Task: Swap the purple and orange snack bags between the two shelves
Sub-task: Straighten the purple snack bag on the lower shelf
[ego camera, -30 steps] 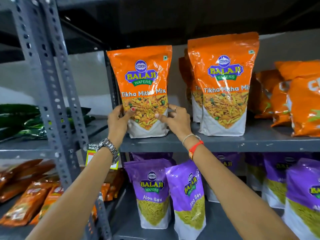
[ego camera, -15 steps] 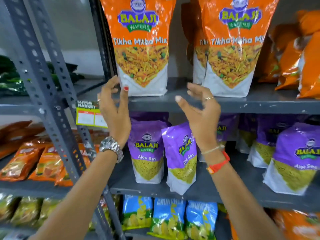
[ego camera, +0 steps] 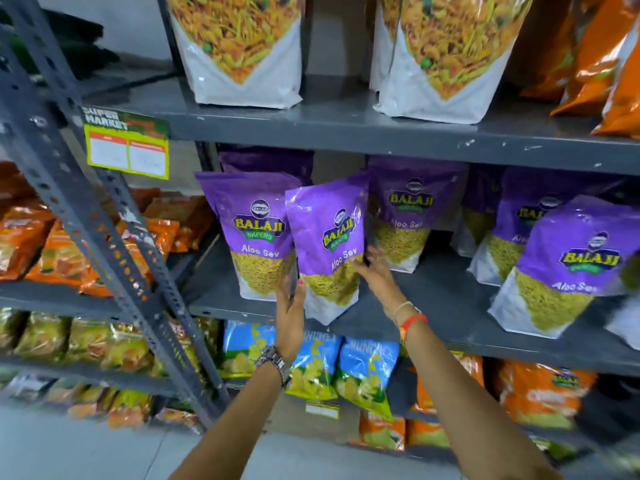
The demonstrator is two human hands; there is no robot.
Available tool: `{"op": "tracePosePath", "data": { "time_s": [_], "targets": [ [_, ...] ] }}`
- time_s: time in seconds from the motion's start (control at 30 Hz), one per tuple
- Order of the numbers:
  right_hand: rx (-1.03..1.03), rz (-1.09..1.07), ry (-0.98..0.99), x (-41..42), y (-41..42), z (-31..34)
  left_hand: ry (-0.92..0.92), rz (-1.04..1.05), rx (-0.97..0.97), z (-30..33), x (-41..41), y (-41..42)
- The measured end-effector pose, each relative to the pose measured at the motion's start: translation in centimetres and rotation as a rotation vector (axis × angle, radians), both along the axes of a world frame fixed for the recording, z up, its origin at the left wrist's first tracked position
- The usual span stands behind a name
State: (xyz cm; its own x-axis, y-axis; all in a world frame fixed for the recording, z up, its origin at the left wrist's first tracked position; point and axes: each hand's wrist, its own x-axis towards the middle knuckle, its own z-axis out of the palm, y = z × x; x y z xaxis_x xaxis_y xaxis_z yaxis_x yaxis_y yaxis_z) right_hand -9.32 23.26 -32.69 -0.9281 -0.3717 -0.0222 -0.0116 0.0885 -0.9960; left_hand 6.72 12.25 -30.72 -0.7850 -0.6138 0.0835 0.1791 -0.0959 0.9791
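Note:
Two orange snack bags (ego camera: 242,64) (ego camera: 440,60) stand on the upper shelf (ego camera: 346,133), their tops cut off by the frame. Several purple Aloo Sev bags stand on the shelf below (ego camera: 433,306). The tilted front purple bag (ego camera: 329,247) sits between my hands. My left hand (ego camera: 291,303) presses its lower left edge with fingers up. My right hand (ego camera: 374,271) touches its right side, fingers partly behind it. Another purple bag (ego camera: 256,230) stands just to its left, a third (ego camera: 408,213) behind on the right.
A perforated grey upright (ego camera: 86,209) with a supermarket price tag (ego camera: 126,145) stands at left. Orange packets fill the left rack. Blue chip bags (ego camera: 363,368) and orange packets sit on lower shelves. More purple bags (ego camera: 561,265) stand at right.
My hands left the orange bag on the upper shelf and dropped to the lower shelf. They now clasp the tilted purple bag from both sides. The view tilted downward.

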Motion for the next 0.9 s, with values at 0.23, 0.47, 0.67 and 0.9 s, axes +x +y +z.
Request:
{"op": "tracePosePath", "data": {
  "time_s": [0.23, 0.47, 0.67, 0.9],
  "targets": [
    [0.112, 0.177, -0.111, -0.3, -0.1, 0.0, -0.139, -0.064, 0.143, -1.1, -2.5, 0.7],
    [0.033, 0.053, 0.024, 0.0, 1.6, -0.5, -0.170, -0.050, 0.023, -2.0, -3.4, 0.8],
    [-0.062, -0.226, 0.100, 1.5, 5.2, 2.1, -0.186, -0.141, -0.105, -0.2, -7.0, 2.3],
    [-0.034, -0.431, 0.090, 1.1, 9.5, 2.0, -0.205, -0.362, -0.095, 0.4, -11.4, 5.4]
  ]
}}
